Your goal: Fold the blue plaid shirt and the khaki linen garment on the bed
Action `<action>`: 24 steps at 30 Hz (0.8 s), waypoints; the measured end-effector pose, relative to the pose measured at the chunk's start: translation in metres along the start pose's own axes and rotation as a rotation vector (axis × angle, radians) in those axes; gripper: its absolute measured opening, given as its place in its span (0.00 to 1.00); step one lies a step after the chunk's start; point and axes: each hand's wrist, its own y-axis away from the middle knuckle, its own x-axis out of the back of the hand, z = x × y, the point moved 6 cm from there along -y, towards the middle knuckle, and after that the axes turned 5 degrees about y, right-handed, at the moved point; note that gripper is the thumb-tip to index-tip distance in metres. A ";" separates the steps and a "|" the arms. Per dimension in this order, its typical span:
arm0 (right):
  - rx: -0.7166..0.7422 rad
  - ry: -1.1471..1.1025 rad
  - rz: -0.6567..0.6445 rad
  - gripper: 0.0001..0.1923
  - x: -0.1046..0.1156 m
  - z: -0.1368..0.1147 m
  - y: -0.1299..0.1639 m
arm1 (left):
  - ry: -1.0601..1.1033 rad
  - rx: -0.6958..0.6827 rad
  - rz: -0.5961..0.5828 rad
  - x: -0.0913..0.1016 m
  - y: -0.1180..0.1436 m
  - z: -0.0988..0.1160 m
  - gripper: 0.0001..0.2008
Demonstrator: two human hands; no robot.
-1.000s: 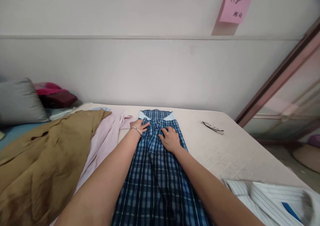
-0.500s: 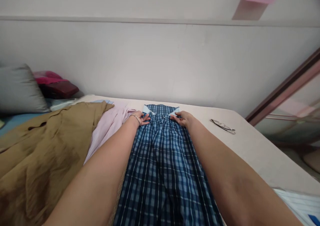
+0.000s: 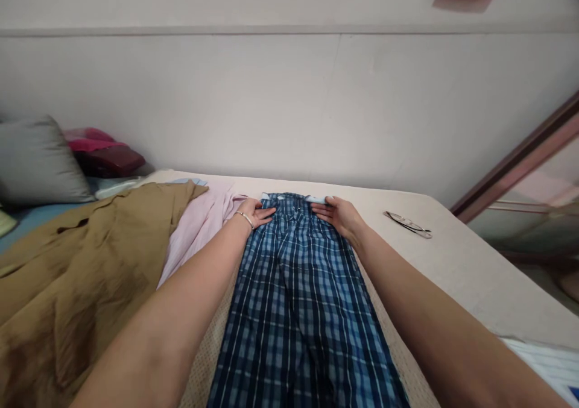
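Blue plaid pants (image 3: 294, 287) lie lengthwise in front of me, with a gathered waistband at the far end. My left hand (image 3: 259, 213) is at the left end of the waistband, its fingers stretched over the front of the cloth and a bracelet on the wrist. At the right end, my right hand (image 3: 337, 215) has its fingers across the front and its thumb at the white inner edge. Both hands grip the waistband sides. A small fastening or tie shows at the waistband's middle. The lower legs run out of view.
To the left lie a brown garment (image 3: 104, 263) and a pale pink garment (image 3: 199, 227). A grey pillow (image 3: 40, 161) is beyond them. Eyeglasses (image 3: 408, 224) rest on the cream-coloured bed surface (image 3: 452, 275) at right. A white wall (image 3: 289, 106) closes off the far side.
The waistband's front has moved up to its back edge, so the opening with white corners has narrowed to a thin strip. My right hand has turned flatter across the cloth.
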 end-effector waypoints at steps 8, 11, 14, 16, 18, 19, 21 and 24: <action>0.135 0.594 -0.258 0.36 0.041 0.029 0.091 | -0.215 -0.182 -0.080 0.049 0.066 -0.011 0.20; 0.064 0.535 -0.124 0.33 0.052 0.044 0.083 | -0.372 -0.299 -0.054 0.049 0.069 -0.012 0.12; 0.072 0.493 -0.020 0.20 0.052 0.045 0.074 | -0.439 -0.381 0.004 0.046 0.067 -0.016 0.10; 0.116 0.505 0.065 0.14 0.053 0.041 0.069 | -0.503 -0.432 0.074 0.046 0.066 -0.016 0.12; 0.154 0.538 0.142 0.12 0.054 0.038 0.063 | -0.571 -0.477 0.162 0.046 0.065 -0.012 0.12; 0.167 0.560 0.169 0.12 0.054 0.038 0.059 | -0.610 -0.496 0.202 0.045 0.065 -0.009 0.13; 0.186 0.628 0.198 0.11 0.055 0.039 0.052 | -0.682 -0.520 0.254 0.040 0.069 0.001 0.14; 0.219 0.761 0.205 0.10 0.055 0.040 0.046 | -0.884 -0.635 0.225 0.017 0.085 0.017 0.18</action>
